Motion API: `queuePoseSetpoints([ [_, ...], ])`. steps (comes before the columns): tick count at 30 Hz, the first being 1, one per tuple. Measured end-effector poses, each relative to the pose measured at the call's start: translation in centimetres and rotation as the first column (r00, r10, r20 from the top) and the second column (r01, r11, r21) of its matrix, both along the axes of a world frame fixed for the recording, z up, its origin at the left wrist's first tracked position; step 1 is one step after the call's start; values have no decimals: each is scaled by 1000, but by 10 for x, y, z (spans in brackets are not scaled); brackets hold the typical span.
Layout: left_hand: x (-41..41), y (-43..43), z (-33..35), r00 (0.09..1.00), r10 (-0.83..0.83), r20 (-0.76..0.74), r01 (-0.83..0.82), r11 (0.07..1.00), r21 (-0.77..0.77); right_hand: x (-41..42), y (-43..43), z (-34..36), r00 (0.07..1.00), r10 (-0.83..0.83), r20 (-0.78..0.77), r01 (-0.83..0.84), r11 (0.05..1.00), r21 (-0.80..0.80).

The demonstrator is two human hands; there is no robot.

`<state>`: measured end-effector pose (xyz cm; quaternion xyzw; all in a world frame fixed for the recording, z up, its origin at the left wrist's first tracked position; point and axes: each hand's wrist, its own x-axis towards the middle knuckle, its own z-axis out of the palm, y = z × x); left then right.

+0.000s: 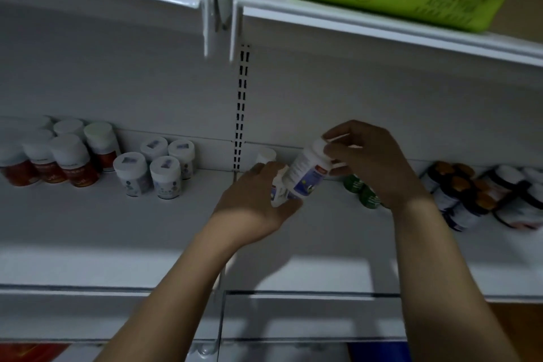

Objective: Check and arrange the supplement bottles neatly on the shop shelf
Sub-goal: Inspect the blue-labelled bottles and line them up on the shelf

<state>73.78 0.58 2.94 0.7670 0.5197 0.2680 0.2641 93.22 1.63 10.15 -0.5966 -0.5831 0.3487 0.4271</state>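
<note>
Bottle is off the shelf, held in the air near the middle of the bay, just right of the slotted post. It is white with a blue-and-white label and tilted: long axis runs from the cap at upper right to the base at lower left. Right hand has it at the cap end, fingers curled and pinching round the cap, so the body hangs down-left from that grip. Left hand is below and to the left with its fingers wrapped round a second bottle, which is mostly hidden by the hand; the base of the tilted one touches or overlaps it, can't tell which. Neither hand is free. A third white bottle stands upright at the back, just behind the left hand. My read: the label is being checked, and placing comes next. The key relation is that the bare shelf lies directly under and in front of both hands, with the base pointing down-left toward it, so the bottle needs rotating upright before it goes down. The right hand is the one controlling it. Neighbours are the green bottles just under the right wrist, so watch for a knock there. Dark bottles sit further right, with white-capped jars and red bottles well off to the left.
</note>
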Motion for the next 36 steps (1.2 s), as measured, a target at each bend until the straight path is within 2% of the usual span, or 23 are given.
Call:
queuePoseSetpoints([
  [2, 1, -10, 4, 992, -57, 116, 65, 996, -62, 0, -18, -4, 996, 49, -80, -49, 999, 4],
  [6, 1, -40, 7, 945, -174, 278, 198, 978, -63, 4, -49, -19, 958, 136, -254, -136, 991, 17],
  [9, 2, -58, 3, 890, -195, 412, 267, 955, -126, 4, -64, -31, 920, 106, -377, -108, 994, 17],
  [11, 1, -65, 0, 873, -186, 451, 276, 951, -142, 3, -71, -37, 904, 98, -416, -101, 995, 16],
  [18, 8, -82, 1, 864, -76, 498, 170, 975, -146, -5, -81, -48, 871, 92, -483, -94, 995, 21],
  [25, 7, -85, 2, 889, -35, 457, 104, 986, -128, -13, -79, -48, 862, 82, -500, -90, 996, 8],
  [36, -6, -83, -8, 893, -55, 447, 122, 985, -124, -24, -76, -49, 865, 95, -494, -111, 994, -3],
])
